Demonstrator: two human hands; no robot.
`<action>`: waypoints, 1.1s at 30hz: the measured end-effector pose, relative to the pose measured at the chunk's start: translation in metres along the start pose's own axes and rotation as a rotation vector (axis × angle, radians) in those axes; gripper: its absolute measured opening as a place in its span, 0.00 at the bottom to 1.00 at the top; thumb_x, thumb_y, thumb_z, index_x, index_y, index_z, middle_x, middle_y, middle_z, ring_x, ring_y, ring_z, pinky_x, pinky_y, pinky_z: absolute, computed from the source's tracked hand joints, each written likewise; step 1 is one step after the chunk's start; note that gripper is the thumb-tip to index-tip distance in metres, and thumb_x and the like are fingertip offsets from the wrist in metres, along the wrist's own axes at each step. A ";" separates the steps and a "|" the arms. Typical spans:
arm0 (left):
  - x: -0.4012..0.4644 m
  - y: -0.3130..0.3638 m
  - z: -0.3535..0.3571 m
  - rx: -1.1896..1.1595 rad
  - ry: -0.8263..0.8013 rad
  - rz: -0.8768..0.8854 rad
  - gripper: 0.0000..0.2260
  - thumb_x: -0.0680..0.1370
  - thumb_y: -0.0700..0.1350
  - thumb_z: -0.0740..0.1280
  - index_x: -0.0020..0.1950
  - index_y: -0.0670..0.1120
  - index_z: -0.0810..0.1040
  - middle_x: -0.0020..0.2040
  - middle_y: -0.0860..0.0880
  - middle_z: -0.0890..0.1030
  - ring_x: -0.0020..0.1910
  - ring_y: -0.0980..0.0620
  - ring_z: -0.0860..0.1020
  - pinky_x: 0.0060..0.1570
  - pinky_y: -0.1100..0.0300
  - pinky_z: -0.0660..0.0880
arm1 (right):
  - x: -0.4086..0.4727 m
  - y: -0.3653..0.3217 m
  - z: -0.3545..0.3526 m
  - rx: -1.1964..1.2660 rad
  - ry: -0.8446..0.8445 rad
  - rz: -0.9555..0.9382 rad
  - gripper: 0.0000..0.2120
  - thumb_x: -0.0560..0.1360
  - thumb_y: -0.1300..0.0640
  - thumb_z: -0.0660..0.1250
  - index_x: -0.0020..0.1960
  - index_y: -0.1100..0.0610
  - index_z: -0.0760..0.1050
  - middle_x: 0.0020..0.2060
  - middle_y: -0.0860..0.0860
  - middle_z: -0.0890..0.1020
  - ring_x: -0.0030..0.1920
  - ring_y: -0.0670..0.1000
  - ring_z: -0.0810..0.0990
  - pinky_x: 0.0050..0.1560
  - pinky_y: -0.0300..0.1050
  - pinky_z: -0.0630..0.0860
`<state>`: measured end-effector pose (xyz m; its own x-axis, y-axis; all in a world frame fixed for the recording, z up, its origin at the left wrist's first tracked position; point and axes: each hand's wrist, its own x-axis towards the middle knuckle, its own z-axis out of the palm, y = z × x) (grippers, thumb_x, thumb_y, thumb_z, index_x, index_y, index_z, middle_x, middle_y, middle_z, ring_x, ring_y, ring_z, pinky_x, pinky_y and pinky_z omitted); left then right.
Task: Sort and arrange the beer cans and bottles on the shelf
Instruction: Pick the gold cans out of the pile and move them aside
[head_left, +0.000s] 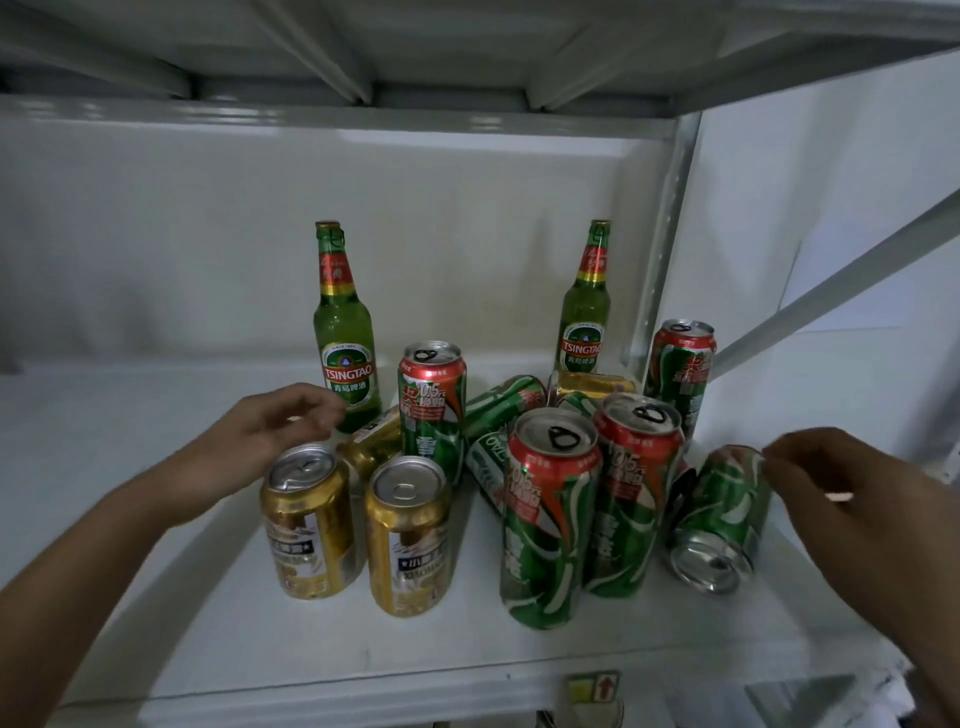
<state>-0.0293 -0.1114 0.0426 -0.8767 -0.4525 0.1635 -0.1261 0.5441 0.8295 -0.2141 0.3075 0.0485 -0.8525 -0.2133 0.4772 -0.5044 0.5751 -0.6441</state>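
Observation:
Two green Tsingtao bottles stand upright at the back, a left bottle (344, 332) and a right bottle (586, 306). Two gold cans (306, 519) (408, 535) stand in front; a third gold can (371, 441) lies behind them. Tall green-and-red cans stand at centre (432, 410), front (548, 514) (631, 493) and far right (679, 374). One green can (722, 519) lies on its side at the right, others lie in the middle. My left hand (270, 431) hovers over the lying gold can, fingers curled, holding nothing. My right hand (841, 499) is beside the toppled green can, fingers loose.
The white shelf board (311, 649) has bare room on its left half. A metal upright (662, 234) and a diagonal brace (831, 280) stand at the right. The shelf above (363, 114) hangs low over the bottle tops. A small label (592, 688) sits on the front edge.

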 end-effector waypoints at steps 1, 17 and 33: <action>0.006 -0.003 -0.003 0.008 -0.068 -0.019 0.20 0.75 0.59 0.73 0.65 0.54 0.81 0.60 0.52 0.84 0.60 0.52 0.83 0.57 0.51 0.80 | 0.007 0.010 0.007 -0.094 -0.035 0.039 0.03 0.79 0.50 0.67 0.47 0.47 0.79 0.41 0.47 0.85 0.40 0.50 0.82 0.37 0.45 0.74; 0.064 -0.014 -0.002 0.282 -0.506 -0.250 0.38 0.68 0.57 0.81 0.73 0.63 0.66 0.63 0.55 0.80 0.59 0.56 0.82 0.56 0.58 0.80 | 0.046 0.025 0.037 -0.212 -0.413 0.542 0.44 0.66 0.22 0.64 0.63 0.58 0.68 0.51 0.61 0.80 0.43 0.62 0.84 0.41 0.52 0.82; 0.055 -0.012 -0.002 0.014 0.039 -0.089 0.24 0.64 0.45 0.79 0.59 0.48 0.81 0.54 0.43 0.83 0.50 0.45 0.84 0.43 0.57 0.80 | 0.022 0.010 0.020 0.083 0.057 0.273 0.37 0.69 0.42 0.78 0.72 0.43 0.63 0.47 0.56 0.79 0.47 0.60 0.80 0.52 0.55 0.76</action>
<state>-0.0747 -0.1446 0.0425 -0.8429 -0.5266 0.1110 -0.2093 0.5107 0.8339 -0.2408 0.2927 0.0406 -0.9503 -0.0140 0.3109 -0.2692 0.5382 -0.7987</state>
